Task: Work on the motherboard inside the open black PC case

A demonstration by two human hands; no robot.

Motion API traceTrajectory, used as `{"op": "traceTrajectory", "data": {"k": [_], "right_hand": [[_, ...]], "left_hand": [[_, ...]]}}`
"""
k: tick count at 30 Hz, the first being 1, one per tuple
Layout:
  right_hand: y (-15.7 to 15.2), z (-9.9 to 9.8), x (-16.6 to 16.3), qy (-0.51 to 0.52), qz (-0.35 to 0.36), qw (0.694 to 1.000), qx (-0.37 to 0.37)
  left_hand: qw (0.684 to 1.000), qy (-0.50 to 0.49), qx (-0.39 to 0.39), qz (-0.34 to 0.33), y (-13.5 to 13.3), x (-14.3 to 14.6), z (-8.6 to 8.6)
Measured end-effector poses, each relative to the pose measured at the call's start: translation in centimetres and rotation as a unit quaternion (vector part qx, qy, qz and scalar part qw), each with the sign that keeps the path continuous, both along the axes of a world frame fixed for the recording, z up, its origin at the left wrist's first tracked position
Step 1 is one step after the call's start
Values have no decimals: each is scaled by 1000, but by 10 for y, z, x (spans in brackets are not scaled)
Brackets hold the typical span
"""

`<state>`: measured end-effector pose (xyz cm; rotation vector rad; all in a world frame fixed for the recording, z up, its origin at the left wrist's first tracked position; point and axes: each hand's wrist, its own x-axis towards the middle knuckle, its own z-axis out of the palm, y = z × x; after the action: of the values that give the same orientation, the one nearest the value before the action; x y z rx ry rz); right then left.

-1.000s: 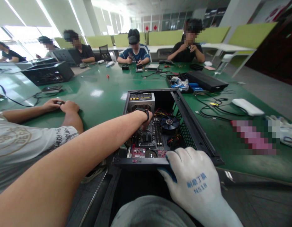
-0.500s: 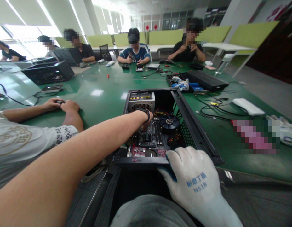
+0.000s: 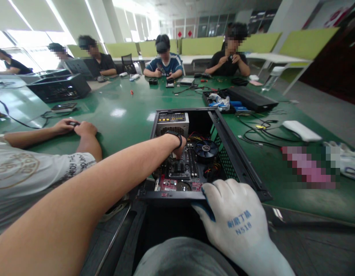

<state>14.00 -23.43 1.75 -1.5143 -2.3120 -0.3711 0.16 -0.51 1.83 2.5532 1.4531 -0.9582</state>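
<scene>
An open black computer case (image 3: 240,168) lies on the green table (image 3: 122,115) in front of me. Inside it I see a motherboard (image 3: 180,172), a round CPU fan (image 3: 206,147) and a grey power supply (image 3: 171,122). My bare left hand (image 3: 179,147), with a black band at the wrist, reaches down onto the motherboard beside the fan. Its fingers are hidden behind the wrist. My right hand (image 3: 237,218), in a white glove with blue fingertips, grips the near rim of the case, fingers curled over the edge.
A person on my left rests both hands (image 3: 76,128) on the table. A second black case (image 3: 59,88) stands far left and a third, open one (image 3: 243,99) at the back right. Black cables (image 3: 260,130) and a white block (image 3: 300,130) lie to the right. Several people sit opposite.
</scene>
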Motion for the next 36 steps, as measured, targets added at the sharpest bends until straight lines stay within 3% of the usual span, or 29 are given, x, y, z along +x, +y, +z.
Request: {"op": "traceTrajectory", "data": {"k": [4,12,17,21,27,32,36], "right_hand": [[-2,-1,1,-13,-6,1000,-4],[0,-2,-2,-11,-33,999,-4],[27,3,1,-44,-36,998,-8],[78,7,-1,-81,-46,996,-1],[200,12,-13,-96,-71,993,-23],[299,19,-27,-97,-96,990,-42],[349,24,-34,-99,-122,986,-51]], "left_hand": [[998,-57,15,35,-6,0,8],[987,-160,26,21,-10,-8,18],[952,-287,75,71,-4,-19,45],[905,-387,145,105,3,-39,71],[819,-509,227,138,2,-66,93],[785,-538,254,173,-2,-71,93],[785,-532,250,194,2,-80,78]]}}
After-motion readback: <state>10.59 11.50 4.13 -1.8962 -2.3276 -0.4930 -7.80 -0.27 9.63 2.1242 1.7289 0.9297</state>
